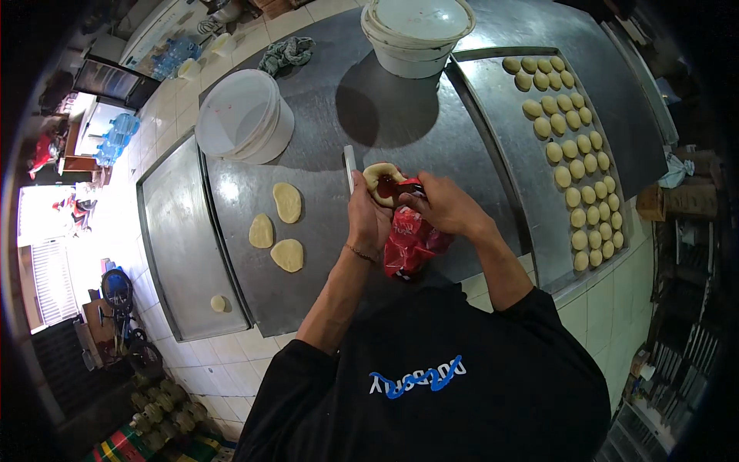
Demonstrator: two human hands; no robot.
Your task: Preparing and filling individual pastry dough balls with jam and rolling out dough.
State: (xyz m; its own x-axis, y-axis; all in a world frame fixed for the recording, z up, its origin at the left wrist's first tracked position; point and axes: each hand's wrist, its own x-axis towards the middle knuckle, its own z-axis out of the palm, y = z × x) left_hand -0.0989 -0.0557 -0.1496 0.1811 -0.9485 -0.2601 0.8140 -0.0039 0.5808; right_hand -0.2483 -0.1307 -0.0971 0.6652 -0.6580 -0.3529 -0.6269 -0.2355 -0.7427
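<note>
- Dough piece [376, 174]: in the head view, it sits in the left grip [368, 212], up at the finger end. It is bent into a little cup, and there is red stuff inside.
- The left grip is curled around the dough piece and holds it from the left side. It is the nearer hand, since it touches the dough.
- The right grip [448, 204] is just beside it, across the cup. Its thumb and fingers pinch the top of a red bag [413, 237].
- The bag is long. Its top is by the cup's right side, and the rest goes from the right grip back toward the person's tummy. I cannot tell if its tip touches the dough.
- The cup looks nearly round, so no side looks much longer.
- Left of the left grip, three flat dough rounds [288, 203] lie on the bench [323, 154].
- Well to the right of the right grip, dough balls [569, 148] sit in rows on a tray [517, 156].
</note>
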